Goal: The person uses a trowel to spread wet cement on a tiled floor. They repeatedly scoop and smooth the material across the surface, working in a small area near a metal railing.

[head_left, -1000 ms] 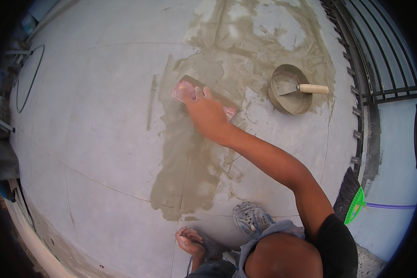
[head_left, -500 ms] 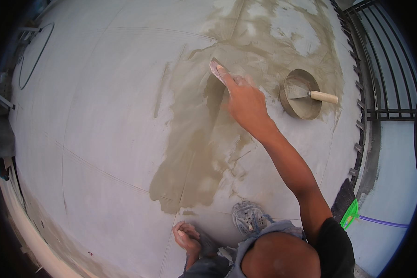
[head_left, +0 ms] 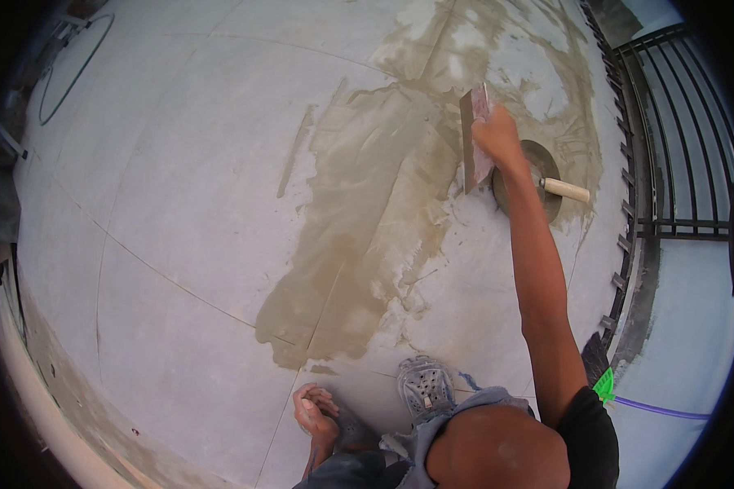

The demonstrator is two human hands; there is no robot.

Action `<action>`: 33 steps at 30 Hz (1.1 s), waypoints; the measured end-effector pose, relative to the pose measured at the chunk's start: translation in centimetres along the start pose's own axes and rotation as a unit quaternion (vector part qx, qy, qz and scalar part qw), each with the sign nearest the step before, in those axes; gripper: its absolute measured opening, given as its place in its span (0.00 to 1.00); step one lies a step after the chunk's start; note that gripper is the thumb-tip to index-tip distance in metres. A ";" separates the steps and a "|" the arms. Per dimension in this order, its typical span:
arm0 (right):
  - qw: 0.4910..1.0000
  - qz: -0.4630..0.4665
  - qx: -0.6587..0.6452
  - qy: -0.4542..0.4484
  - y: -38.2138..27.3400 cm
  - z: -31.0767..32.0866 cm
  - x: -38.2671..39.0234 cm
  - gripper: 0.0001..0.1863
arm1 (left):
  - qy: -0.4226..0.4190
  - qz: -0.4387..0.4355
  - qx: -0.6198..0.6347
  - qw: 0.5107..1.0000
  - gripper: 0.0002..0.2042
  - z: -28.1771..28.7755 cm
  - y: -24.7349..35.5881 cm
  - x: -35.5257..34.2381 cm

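My right hand (head_left: 499,138) grips a wide-bladed spreader (head_left: 468,138), its long straight blade tipped up on edge beside a round, shallow bowl (head_left: 553,210). My forearm covers part of the bowl. A small trowel with a pale wooden handle (head_left: 567,190) rests in it, handle over the rim. Left of the spreader, wet grey-brown grout (head_left: 347,220) lies smeared in a long patch over the tiled floor (head_left: 179,204) and its joints. Low in the view, my left hand (head_left: 316,410) hangs near my knee, fingers loosely curled and apart, holding nothing.
My shoe (head_left: 426,387) stands on the tiles just below the grout patch. Along the right runs a dark slotted floor track (head_left: 628,196) beside a black barred gate (head_left: 685,130). A green broom (head_left: 603,385) with a purple handle lies lower right. A thin hose (head_left: 77,77) curves at upper left.
My right hand has carried the spreader rightward from the grout patch to the bowl, turning its blade upright. Smoothed streaks now show where it was. The left hand has barely shifted.
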State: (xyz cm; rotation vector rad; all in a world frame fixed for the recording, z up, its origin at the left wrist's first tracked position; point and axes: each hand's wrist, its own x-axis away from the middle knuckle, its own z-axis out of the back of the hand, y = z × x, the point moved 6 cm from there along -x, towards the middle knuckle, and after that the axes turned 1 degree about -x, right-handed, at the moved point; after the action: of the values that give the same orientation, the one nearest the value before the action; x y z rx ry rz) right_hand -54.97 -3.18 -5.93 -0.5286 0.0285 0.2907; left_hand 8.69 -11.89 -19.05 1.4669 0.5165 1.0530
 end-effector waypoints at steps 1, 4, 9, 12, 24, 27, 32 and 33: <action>1.000 -0.006 0.004 0.004 0.6 0.1 -0.6 0.22 | -0.002 0.001 0.006 1.000 0.33 -0.2 -0.2 0.1; 0.998 -0.021 0.046 -0.029 -0.5 -0.9 -1.4 0.23 | -0.004 0.002 0.005 1.000 0.32 -0.4 -0.5 0.3; 0.996 0.070 0.026 -0.041 -4.2 -3.0 0.5 0.23 | 0.006 0.000 -0.004 1.000 0.33 0.0 -0.1 0.0; 0.996 0.051 0.047 -0.051 -4.2 -2.2 0.1 0.23 | 0.005 0.016 -0.007 1.000 0.35 -0.1 0.2 0.0; 0.980 0.183 0.040 -0.070 -5.2 -2.1 -1.9 0.25 | -0.003 0.015 0.007 1.000 0.31 -0.2 0.2 0.2; 0.971 0.201 0.059 -0.116 -6.3 -3.4 -0.6 0.24 | 0.005 0.028 0.021 0.999 0.31 0.0 0.0 0.3; 0.960 0.230 0.030 -0.156 -8.7 -3.6 5.5 0.21 | 0.002 0.029 0.024 0.999 0.30 0.2 0.3 0.4; 0.963 0.221 0.026 -0.154 -8.6 -2.9 5.9 0.21 | 0.000 0.034 0.029 0.999 0.30 0.3 0.1 0.7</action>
State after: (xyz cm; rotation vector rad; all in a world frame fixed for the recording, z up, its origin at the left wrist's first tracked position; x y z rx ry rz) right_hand -46.81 -10.13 -4.81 -0.4162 -0.1492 0.8053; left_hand 9.22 -11.53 -18.68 1.5438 0.5035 1.0990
